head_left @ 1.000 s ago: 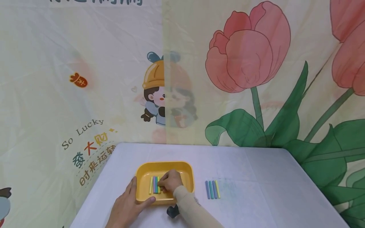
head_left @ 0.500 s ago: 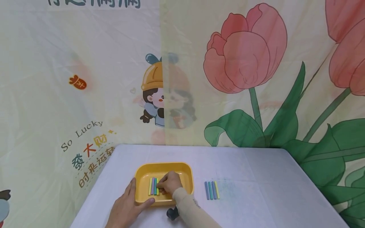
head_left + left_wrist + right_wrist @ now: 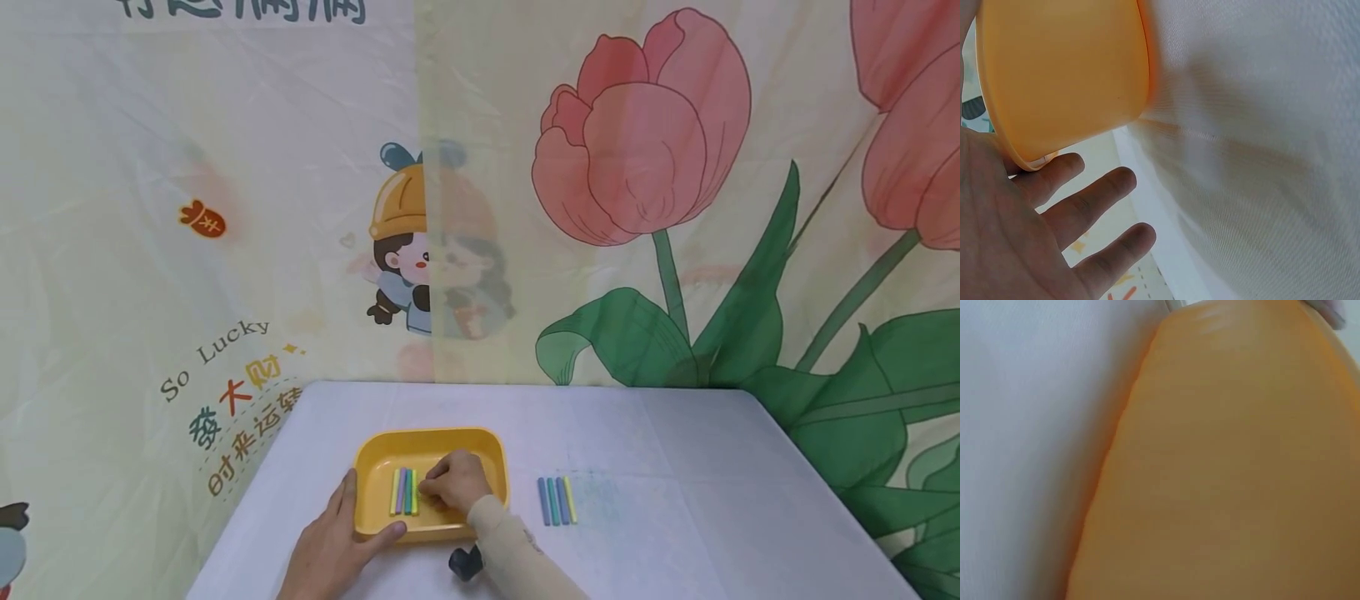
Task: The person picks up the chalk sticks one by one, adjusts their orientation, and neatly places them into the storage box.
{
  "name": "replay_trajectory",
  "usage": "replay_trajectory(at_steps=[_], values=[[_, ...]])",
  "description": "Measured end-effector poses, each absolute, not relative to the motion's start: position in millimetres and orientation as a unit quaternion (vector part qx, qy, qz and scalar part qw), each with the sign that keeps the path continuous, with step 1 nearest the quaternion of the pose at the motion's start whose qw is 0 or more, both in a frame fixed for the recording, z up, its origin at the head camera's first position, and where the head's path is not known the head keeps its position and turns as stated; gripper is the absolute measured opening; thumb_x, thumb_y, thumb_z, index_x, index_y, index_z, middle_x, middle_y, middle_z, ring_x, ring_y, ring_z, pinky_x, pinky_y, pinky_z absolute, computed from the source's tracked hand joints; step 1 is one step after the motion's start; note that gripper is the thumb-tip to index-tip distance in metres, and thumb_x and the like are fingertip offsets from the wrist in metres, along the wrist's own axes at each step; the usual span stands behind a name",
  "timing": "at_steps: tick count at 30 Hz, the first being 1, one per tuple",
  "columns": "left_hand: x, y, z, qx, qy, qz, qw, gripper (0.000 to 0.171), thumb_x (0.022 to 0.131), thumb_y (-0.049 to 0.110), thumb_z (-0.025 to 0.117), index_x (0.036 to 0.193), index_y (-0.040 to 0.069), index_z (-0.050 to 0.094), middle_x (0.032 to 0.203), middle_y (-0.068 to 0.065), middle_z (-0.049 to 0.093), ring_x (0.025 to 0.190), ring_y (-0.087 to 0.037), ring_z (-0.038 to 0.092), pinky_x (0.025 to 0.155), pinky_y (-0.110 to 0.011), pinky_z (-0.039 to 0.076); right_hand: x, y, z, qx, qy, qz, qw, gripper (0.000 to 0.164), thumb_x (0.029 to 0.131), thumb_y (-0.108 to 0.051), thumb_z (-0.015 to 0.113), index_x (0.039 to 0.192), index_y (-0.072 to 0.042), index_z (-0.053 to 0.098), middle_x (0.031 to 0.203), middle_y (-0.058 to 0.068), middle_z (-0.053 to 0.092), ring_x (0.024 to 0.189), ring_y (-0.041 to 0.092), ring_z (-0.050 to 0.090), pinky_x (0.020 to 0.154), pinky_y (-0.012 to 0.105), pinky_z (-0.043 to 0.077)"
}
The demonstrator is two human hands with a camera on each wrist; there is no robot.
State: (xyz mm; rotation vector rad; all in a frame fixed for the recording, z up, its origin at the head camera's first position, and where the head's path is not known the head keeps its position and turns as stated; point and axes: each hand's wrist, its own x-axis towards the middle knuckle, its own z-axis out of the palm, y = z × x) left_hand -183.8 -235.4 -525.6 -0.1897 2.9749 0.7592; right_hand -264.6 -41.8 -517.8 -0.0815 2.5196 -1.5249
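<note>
In the head view, coloured chalk sticks lie side by side in the left half of a yellow tray: yellow, purple, green and yellow. My right hand is over the tray, fingers bent, fingertips just right of the last yellow stick, with no chalk showing in them. My left hand rests against the tray's front left corner, its fingers along the left side and its thumb over the front rim. The left wrist view shows straight, spread fingers by the tray's wall. The right wrist view shows mostly the tray's outer wall.
On the white table, right of the tray, several more chalk sticks lie in a row. Greenish dust marks the cloth beside them. A black object shows below the right sleeve. Behind the table hangs a printed curtain.
My right hand has let go of the rightmost yellow chalk stick in the tray and moved slightly right, away from it. My left hand stays at the tray's corner.
</note>
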Motion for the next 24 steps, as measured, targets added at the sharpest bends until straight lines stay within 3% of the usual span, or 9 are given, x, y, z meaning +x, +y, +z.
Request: replay_trajectory(at_steps=[24], values=[[-178,-234,-522,-0.052,0.967,0.247,0.02,0.136,0.076,0.09,0.054,0.159,-0.008,0.009,0.16,-0.032,0.023,0.133,-0.056,0.042,0.106,-0.064,0.042,-256,11,-484,-0.033,0.838,-0.54,0.075,0.017,0.082,-0.016,0.085,0.091,-0.006,0.076,0.076,0.0,0.07,0.068,0.019,0.068,0.063,0.031,0.063]])
